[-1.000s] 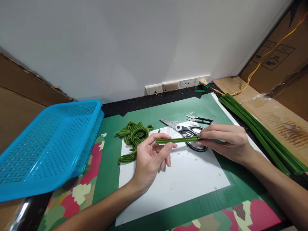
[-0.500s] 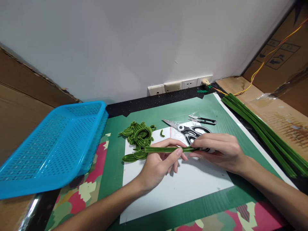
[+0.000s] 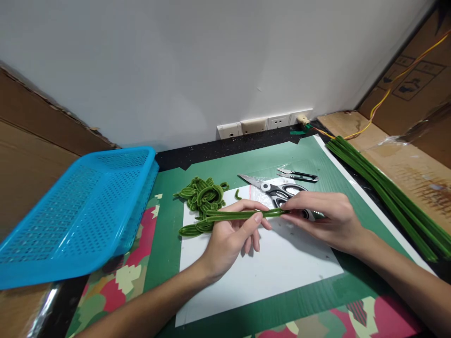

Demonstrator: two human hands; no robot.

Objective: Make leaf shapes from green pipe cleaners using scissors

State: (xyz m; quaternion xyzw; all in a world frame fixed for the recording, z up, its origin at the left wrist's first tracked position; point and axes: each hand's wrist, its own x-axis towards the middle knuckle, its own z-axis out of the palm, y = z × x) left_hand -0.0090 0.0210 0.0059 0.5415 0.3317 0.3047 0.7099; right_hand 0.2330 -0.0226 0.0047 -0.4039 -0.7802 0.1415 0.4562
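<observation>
Green pipe cleaners (image 3: 229, 215) stretch level between my two hands above a white sheet (image 3: 253, 281). My left hand (image 3: 239, 230) pinches them near the middle between thumb and forefinger, the other fingers curled below. At their right end, my right hand (image 3: 317, 213) grips them with the fingertips. The left end sticks out past my left hand, over a pile of looped green pipe cleaner pieces (image 3: 204, 197). Just behind my right hand lie grey-and-black scissors (image 3: 271, 188), partly hidden by it. One short curled green scrap (image 3: 237, 194) rests beside the pile.
A blue perforated basket (image 3: 88, 211) stands at the left. Small thread snips (image 3: 299, 175) lie behind the scissors. Long green pipe cleaners (image 3: 384, 197) are bundled at the right, near cardboard (image 3: 416, 164). Wall sockets (image 3: 253, 126) hold a plug with a yellow cable.
The held pipe cleaners have shifted slightly left and up, and more of their right end shows between the hands. My right hand's fingers have drawn toward the right end.
</observation>
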